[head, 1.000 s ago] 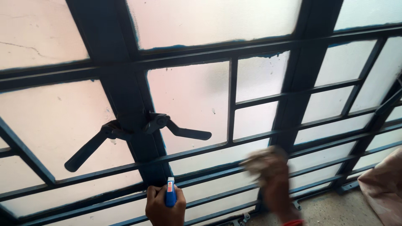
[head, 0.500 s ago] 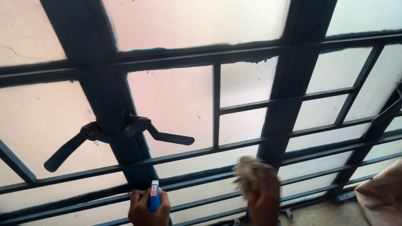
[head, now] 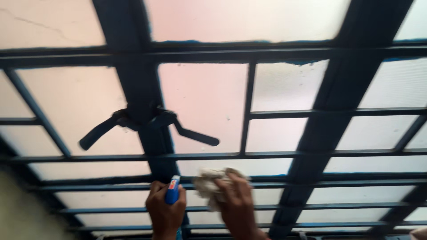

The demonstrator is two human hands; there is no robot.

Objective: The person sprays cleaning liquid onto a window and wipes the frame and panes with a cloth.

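Two hands busy: ur left hand (head: pixel 165 212) grips blue tool (head: pixel 172 190), right hand (head: pixel 238 202) clutches rag (head: pixel 209 184) on glass (head: pixel 202 102). Blade could scratch pane; knuckles could hit bars (head: pixel 213 156).

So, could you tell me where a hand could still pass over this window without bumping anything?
The frosted panes right of the vertical grille bar are free, bordered only by thin bars. It is crowded low at centre: left hand with blue tool, right hand on a rag, beneath the two latch handles.
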